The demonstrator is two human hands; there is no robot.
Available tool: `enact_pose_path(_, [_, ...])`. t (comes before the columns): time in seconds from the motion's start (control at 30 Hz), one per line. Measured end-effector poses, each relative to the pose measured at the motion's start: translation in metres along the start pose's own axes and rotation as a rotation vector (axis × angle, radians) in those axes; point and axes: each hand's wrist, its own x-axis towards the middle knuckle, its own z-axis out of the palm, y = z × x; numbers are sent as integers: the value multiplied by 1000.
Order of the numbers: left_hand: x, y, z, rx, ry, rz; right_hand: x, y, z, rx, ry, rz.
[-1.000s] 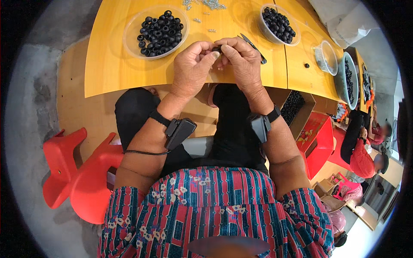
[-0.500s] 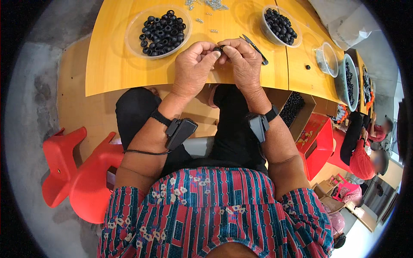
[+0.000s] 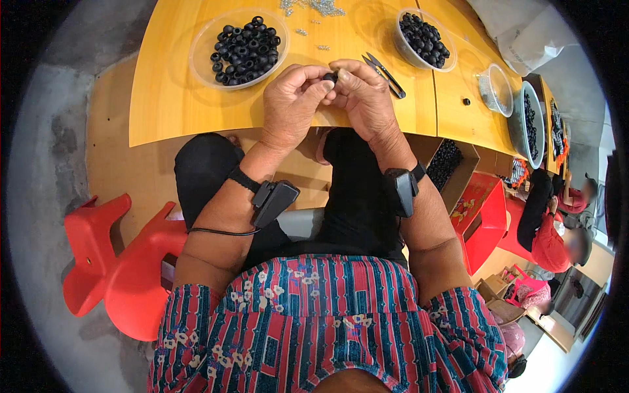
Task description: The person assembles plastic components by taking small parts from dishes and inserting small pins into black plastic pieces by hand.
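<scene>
1. Rolled slightly outward since the earlier frame, my right hand (image 3: pixel 367 101) now leaves the snips (image 3: pixel 397 89) beside it fully in view; my left hand (image 3: pixel 291 105) has hardly shifted.
2. Between my left thumb and fingers I grip one small black piece (image 3: pixel 330 77), held over the worktop (image 3: pixel 164 118) close to its near edge.
3. My right thumb and forefinger bend in at the piece's right side; I cannot tell whether they pinch it or only steady it.
4. I judge this one partway through: it is not yet set down, and my fingertips hide too much to tell what is done on it.
5. Toward the worktop's left edge, the left tub (image 3: pixel 204 43) holds many pieces with open holes; to my eye, plenty is left.
6. Across the worktop's seam, the right tub (image 3: pixel 404 48) is also well filled, whether with finished pieces or waiting ones I cannot tell.
7. Clear bits (image 3: pixel 325 6) lie loose far in from the near edge, seemingly unused so far. Right of the seam sits one stray piece (image 3: pixel 466 101).
</scene>
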Motion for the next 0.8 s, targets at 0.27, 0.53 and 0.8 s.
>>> enact_pose_path(0.27, [0, 2, -1, 73, 34, 104, -2, -4, 9, -48, -62, 162])
enact_pose_path(0.53, [0, 3, -3, 87, 43, 127, -4, -4, 11, 22, -37, 191])
enact_pose_path(0.8, [-1, 6, -1, 10, 35, 37, -3, -5, 11, -2, -38, 143])
